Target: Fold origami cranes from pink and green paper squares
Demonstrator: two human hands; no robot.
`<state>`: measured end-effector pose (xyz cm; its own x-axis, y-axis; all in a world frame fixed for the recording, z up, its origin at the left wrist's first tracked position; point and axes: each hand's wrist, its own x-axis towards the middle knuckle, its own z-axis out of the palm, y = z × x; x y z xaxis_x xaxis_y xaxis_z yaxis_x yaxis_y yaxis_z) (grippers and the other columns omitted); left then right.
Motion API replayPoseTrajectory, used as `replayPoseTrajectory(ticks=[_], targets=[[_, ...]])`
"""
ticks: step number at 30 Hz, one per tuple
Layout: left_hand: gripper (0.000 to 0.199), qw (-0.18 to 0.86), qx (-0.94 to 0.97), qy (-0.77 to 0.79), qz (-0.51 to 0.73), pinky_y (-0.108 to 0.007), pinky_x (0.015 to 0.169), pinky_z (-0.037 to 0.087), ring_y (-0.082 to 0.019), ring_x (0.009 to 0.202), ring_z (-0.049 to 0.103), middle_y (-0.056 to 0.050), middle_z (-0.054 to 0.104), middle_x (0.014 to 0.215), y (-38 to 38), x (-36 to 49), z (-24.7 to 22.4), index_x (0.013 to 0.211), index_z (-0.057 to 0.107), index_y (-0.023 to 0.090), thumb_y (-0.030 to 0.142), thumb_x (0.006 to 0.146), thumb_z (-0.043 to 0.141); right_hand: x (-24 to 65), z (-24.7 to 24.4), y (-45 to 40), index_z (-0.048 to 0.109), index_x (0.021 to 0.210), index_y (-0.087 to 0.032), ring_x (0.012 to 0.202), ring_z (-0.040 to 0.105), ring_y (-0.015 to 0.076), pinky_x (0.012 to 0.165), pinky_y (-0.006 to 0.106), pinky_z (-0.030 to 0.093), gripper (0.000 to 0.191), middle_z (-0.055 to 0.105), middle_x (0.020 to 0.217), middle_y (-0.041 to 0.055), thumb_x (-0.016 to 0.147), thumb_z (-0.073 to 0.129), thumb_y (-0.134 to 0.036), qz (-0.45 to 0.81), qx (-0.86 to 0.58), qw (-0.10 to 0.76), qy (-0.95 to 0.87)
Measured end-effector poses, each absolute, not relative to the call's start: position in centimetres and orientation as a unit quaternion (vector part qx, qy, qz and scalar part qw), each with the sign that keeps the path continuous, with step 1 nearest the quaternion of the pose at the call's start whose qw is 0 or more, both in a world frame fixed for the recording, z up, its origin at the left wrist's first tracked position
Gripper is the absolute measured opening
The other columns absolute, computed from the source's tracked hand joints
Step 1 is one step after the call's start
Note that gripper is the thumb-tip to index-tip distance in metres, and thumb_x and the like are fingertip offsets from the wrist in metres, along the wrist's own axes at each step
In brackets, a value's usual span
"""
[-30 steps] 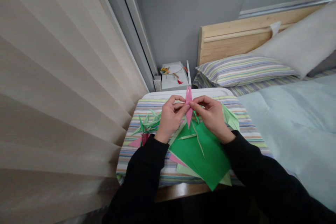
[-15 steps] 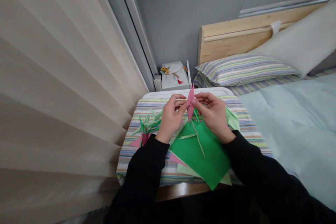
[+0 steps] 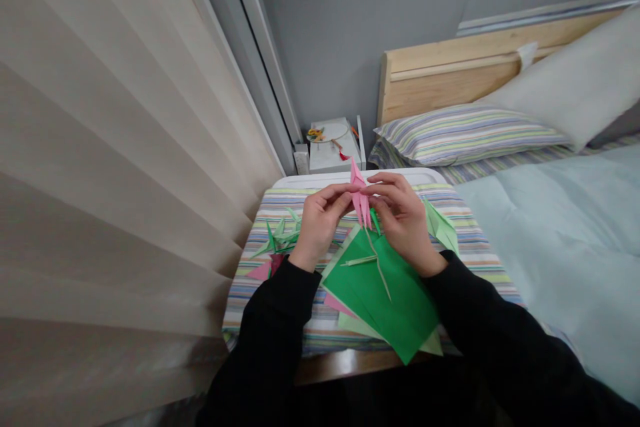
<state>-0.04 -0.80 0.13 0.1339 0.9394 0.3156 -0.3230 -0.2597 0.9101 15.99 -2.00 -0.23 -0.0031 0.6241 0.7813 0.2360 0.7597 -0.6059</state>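
A pink folded origami paper (image 3: pixel 359 201) is held up above the table, its single point upward and its split, narrow points downward. My left hand (image 3: pixel 323 217) pinches its left side between thumb and fingers. On the opposite side my right hand (image 3: pixel 403 217) grips it with the fingertips, the thumb partly hidden. Below lie green paper sheets (image 3: pixel 385 293) with a thin pale strip (image 3: pixel 381 270) across them. Folded green paper pieces (image 3: pixel 283 235) rest left of my left hand, near a pink folded piece (image 3: pixel 260 271). A light green folded paper (image 3: pixel 441 225) lies beyond my right wrist.
A striped cloth (image 3: pixel 280 203) covers the small table. Behind it stands a white cabinet (image 3: pixel 325 159) with a hoop and a red tassel on top. A pleated curtain (image 3: pixel 125 200) hangs at left; a bed with a pale blue quilt (image 3: pixel 560 233) is at right.
The pink paper has been turned end for end: its split points faced up before and now face down. Both hands have shifted their fingers on it.
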Motion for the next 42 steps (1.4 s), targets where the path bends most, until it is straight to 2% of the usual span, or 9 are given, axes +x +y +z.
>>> replayPoseTrajectory(ticks=[5,8,14,21,25,27,31,37,42], targets=[[0.026,0.538,0.538,0.294,0.578,-0.029,0.084,0.057,-0.018,0.089,0.072,-0.008,0.079,0.101,-1.0,-0.2,0.3,0.102,0.079,0.019,0.035,0.081,0.08,16.0,0.0,-2.3,0.074,0.105,-0.027,0.107,0.066,0.0237,0.081,0.038,0.059,0.015,0.065,0.116,0.0083,0.094,0.063,-0.023,0.259,-0.314,0.627,-0.664],[0.028,0.542,0.539,0.306,0.568,-0.031,0.085,0.058,-0.019,0.091,0.073,-0.008,0.078,0.099,-1.1,-0.3,0.4,0.102,0.079,0.019,0.035,0.08,0.081,16.0,0.1,-2.4,0.074,0.103,-0.027,0.108,0.064,0.0239,0.08,0.037,0.059,0.013,0.064,0.117,0.0077,0.09,0.069,-0.028,0.291,-0.333,0.617,-0.651],[0.027,0.536,0.543,0.322,0.561,-0.032,0.087,0.058,-0.017,0.089,0.072,-0.006,0.078,0.101,-0.8,0.0,0.1,0.097,0.079,0.02,0.036,0.077,0.084,15.9,0.0,-1.9,0.073,0.089,-0.025,0.101,0.064,0.0232,0.076,0.035,0.056,0.006,0.066,0.1,0.0065,0.09,0.07,-0.03,0.282,-0.348,0.632,-0.632],[0.025,0.491,0.557,0.381,0.55,-0.033,0.082,0.058,-0.017,0.078,0.071,-0.005,0.078,0.087,-0.9,0.2,0.2,0.088,0.079,0.016,0.034,0.073,0.085,16.1,-0.4,-1.3,0.073,0.076,-0.023,0.09,0.063,0.0208,0.066,0.031,0.05,0.01,0.065,0.091,0.0051,0.084,0.076,-0.027,0.296,-0.371,0.632,-0.613],[0.024,0.487,0.549,0.394,0.553,-0.032,0.078,0.058,-0.016,0.073,0.07,-0.004,0.077,0.081,-1.1,0.3,0.4,0.084,0.078,0.015,0.035,0.072,0.086,16.0,-0.8,-1.0,0.072,0.073,-0.021,0.087,0.064,0.0198,0.077,0.034,0.051,0.012,0.069,0.086,0.0042,0.081,0.077,-0.029,0.323,-0.385,0.62,-0.602],[0.024,0.49,0.546,0.4,0.55,-0.031,0.075,0.058,-0.016,0.071,0.069,-0.003,0.076,0.078,-1.1,0.3,0.5,0.08,0.076,0.015,0.035,0.071,0.086,15.9,-1.0,-0.8,0.071,0.075,-0.02,0.078,0.065,0.0182,0.077,0.035,0.053,0.016,0.07,0.079,0.0025,0.079,0.079,-0.034,0.379,-0.389,0.612,-0.574],[0.029,0.497,0.538,0.404,0.548,-0.026,0.064,0.055,-0.013,0.061,0.065,0.0,0.07,0.067,-1.2,0.2,0.5,0.071,0.064,0.015,0.033,0.069,0.088,15.8,-1.0,-0.8,0.068,0.087,-0.021,0.067,0.066,0.0159,0.064,0.031,0.055,0.036,0.071,0.076,0.0007,0.067,0.088,-0.042,0.522,-0.372,0.596,-0.484],[0.041,0.529,0.536,0.391,0.529,-0.025,0.065,0.052,-0.014,0.065,0.067,0.0,0.074,0.075,-1.0,-0.1,0.4,0.091,0.057,0.019,0.033,0.069,0.088,15.9,-0.4,-1.2,0.071,0.08,-0.019,0.056,0.063,0.0122,0.056,0.027,0.055,0.036,0.071,0.072,-0.0007,0.062,0.092,-0.041,0.567,-0.381,0.566,-0.461],[0.027,0.504,0.551,0.39,0.539,-0.024,0.068,0.051,-0.012,0.068,0.066,0.0,0.071,0.073,-0.6,0.0,0.1,0.083,0.063,0.016,0.028,0.071,0.084,15.8,-0.7,-1.1,0.069,0.081,-0.02,0.059,0.065,0.0135,0.057,0.028,0.055,0.034,0.07,0.072,-0.0013,0.063,0.091,-0.039,0.524,-0.377,0.594,-0.48]])
